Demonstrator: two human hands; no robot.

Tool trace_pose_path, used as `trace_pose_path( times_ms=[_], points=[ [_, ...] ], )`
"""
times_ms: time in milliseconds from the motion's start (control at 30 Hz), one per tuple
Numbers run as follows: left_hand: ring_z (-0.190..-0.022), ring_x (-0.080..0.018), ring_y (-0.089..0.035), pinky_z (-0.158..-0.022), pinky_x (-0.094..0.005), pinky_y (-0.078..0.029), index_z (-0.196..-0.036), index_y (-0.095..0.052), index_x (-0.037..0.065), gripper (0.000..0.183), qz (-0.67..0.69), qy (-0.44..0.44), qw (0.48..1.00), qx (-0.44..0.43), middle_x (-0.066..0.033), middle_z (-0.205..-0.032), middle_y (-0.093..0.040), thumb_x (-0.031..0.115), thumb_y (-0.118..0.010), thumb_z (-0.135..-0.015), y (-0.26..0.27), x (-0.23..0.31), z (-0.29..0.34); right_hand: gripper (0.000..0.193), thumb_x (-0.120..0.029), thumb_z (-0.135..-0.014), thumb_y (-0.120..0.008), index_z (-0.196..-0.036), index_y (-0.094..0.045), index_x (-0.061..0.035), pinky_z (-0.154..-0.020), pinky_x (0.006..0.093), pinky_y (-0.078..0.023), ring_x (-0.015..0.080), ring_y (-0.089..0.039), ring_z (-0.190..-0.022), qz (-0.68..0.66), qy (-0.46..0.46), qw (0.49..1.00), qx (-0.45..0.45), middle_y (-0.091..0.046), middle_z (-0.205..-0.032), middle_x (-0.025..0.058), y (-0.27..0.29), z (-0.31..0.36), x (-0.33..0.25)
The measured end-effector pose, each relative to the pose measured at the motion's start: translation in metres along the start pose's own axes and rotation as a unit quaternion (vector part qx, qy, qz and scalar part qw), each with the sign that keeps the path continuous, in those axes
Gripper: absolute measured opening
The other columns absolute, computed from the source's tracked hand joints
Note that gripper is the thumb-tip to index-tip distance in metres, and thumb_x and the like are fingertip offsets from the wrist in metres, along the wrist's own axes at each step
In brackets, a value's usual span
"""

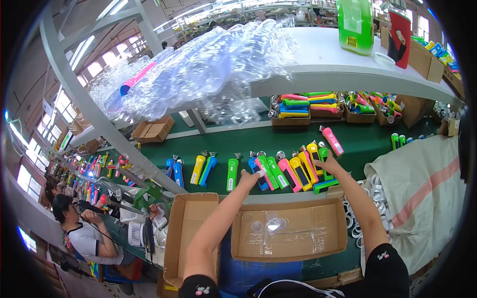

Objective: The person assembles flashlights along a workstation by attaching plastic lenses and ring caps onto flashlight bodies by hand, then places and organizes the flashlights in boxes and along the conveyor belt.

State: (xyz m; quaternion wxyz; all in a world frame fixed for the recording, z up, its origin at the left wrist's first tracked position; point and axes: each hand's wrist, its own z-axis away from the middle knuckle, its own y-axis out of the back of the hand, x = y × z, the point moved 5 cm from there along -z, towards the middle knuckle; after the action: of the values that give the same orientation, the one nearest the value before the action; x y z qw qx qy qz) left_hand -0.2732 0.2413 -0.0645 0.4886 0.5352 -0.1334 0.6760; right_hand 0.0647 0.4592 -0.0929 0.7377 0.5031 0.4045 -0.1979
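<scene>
head view: single fisheye picture looking down over a workbench; straight edges bow toward the rim.
left hand (247, 179): reaches forward over the near bench edge; fingertips rest on the lower end of a blue flashlight (257, 174); whether the fingers close round it cannot be told.
right hand (330, 166): reaches to the right end of the row; fingers spread over a green flashlight (325, 186) lying crosswise; a firm grasp cannot be confirmed.
hands, relation: well apart, one at each end of the tight cluster.
flashlight row (290, 171): smooth moulded plastic bodies, elongated with rounded ends, in green, pink, yellow and blue; laid side by side, slightly slanted, on the green belt (367, 141).
loose units: yellow, blue and green flashlights (203, 169) lie further left on the belt, spaced apart; one pink flashlight (332, 141) lies alone beyond the row.
cardboard box (290, 231): shallow, open, brown corrugated board; lined with clear glossy film; round transparent lenses (271, 224) lie inside; sits just below the row, between the forearms.
second carton (191, 233): open, flaps up, left of the left forearm.
white sack (422, 198): coarse woven cloth with a faded pink stripe, to the right; silvery rings (355, 226) beside it.
upper shelf (348, 74): white, flat; carries crinkled clear plastic blister shells (208, 64).
co-worker (87, 231): seated far left at the same line.
</scene>
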Motion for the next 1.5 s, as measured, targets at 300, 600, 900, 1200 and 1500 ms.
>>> trace_pose_path(
  times_ms=[300,600,900,1200,1500],
  points=[
    [-0.092,-0.0235,-0.068,-0.079,-0.0393,-0.057,-0.116,-0.061,0.003,0.040,0.221,0.053,0.967,-0.119,-0.0092,-0.106,-0.066,0.021,-0.076,-0.084,-0.098,-0.009,-0.027,0.080,-0.038,-0.070,-0.084,-0.130,-0.052,0.0026,-0.093,0.0363,-0.051,0.0286,-0.063,-0.106,-0.121,-0.026,0.988,-0.089,-0.062,-0.120,0.0190,-0.022,-0.026,-0.012],
    [-0.103,-0.0249,-0.067,-0.088,-0.0416,-0.057,-0.126,-0.055,0.006,0.043,0.374,0.036,0.903,-0.207,-0.0094,-0.115,-0.065,0.022,-0.071,-0.089,-0.108,-0.001,0.010,0.051,-0.031,-0.083,-0.077,-0.120,-0.059,-0.0011,-0.079,0.0343,-0.058,0.0195,-0.069,-0.086,-0.365,-0.122,0.872,-0.304,-0.069,-0.104,0.0098,-0.031,-0.012,-0.045],
    [-0.113,-0.0233,-0.061,-0.097,-0.0414,-0.052,-0.136,-0.043,0.011,0.060,0.440,-0.061,0.866,-0.230,-0.0066,-0.123,-0.060,0.026,-0.073,-0.086,-0.129,0.017,0.030,0.056,-0.043,-0.095,-0.060,-0.134,-0.050,-0.0039,-0.097,0.0499,-0.052,0.0323,-0.065,-0.108,-0.506,-0.123,0.747,-0.413,-0.064,-0.122,0.0187,-0.070,0.012,-0.078],
    [-0.112,-0.0212,-0.060,-0.094,-0.0397,-0.053,-0.136,-0.043,0.009,0.063,0.407,-0.152,0.895,-0.097,-0.0059,-0.122,-0.058,0.024,-0.075,-0.083,0.032,0.052,0.120,0.056,-0.034,-0.091,-0.069,-0.133,-0.048,-0.0033,-0.090,0.0386,-0.056,0.0226,-0.068,-0.101,-0.463,0.014,0.771,-0.437,-0.065,-0.118,0.0129,-0.106,0.081,-0.239],
    [-0.117,-0.0255,-0.058,-0.095,-0.0475,-0.051,-0.141,-0.040,0.013,0.065,0.473,-0.149,0.859,0.127,-0.0067,-0.131,-0.056,0.029,-0.072,-0.087,0.198,-0.070,0.226,0.055,-0.032,-0.089,-0.071,-0.131,-0.051,-0.0040,-0.087,0.0342,-0.057,0.0194,-0.068,-0.100,-0.366,-0.021,0.625,-0.689,-0.066,-0.119,0.0123,-0.316,0.179,-0.358]
  ],
)
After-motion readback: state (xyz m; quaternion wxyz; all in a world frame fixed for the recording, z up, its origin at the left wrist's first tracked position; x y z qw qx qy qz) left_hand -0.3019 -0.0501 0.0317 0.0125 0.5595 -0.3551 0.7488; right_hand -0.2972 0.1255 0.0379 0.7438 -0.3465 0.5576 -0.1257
